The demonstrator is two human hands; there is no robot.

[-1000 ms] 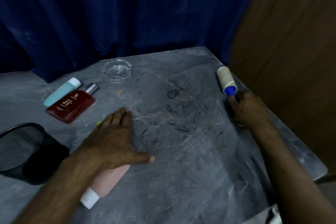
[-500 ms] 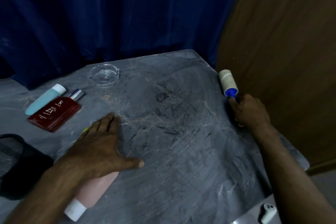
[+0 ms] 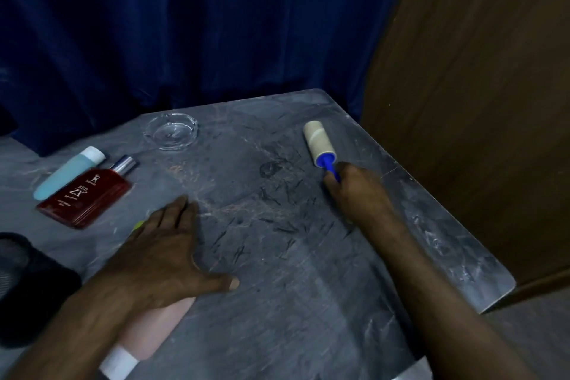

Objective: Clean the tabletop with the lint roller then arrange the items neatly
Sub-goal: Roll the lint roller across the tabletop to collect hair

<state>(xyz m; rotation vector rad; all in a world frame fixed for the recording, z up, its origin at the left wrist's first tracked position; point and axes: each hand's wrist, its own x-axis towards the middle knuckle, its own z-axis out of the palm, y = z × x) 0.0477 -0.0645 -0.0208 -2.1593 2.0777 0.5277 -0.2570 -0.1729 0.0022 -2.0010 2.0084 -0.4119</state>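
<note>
- A clear glass ashtray [image 3: 171, 134] sits near the far edge of the desk [image 3: 308, 302]; left of it, a pale blue bottle [image 3: 68, 172] with a white cap lies touching a flat red bottle [image 3: 84, 196] labelled "RED ZX".
- A black mesh basket [image 3: 21, 284] occupies the lower left corner, and a pink bottle [image 3: 154, 330] with a white cap lies partly hidden beneath the left wrist.
- A sliver of something yellow-green [image 3: 138, 225] shows at the left fingertips; it cannot be identified.
- The grey, marbled desk is strewn at its centre with dark hairs and fine reddish threads.
- Dark blue curtains [image 3: 185, 25] hang behind; a brown wooden panel [image 3: 478, 102] stands to the right.
- The left hand [image 3: 172, 256] lies flat, fingers together and thumb spread, pressing the desk.
- The right hand [image 3: 359, 191] is closed around the blue handle of the lint roller [image 3: 317, 142], whose cream roll rests on the desk near the far right corner.
</note>
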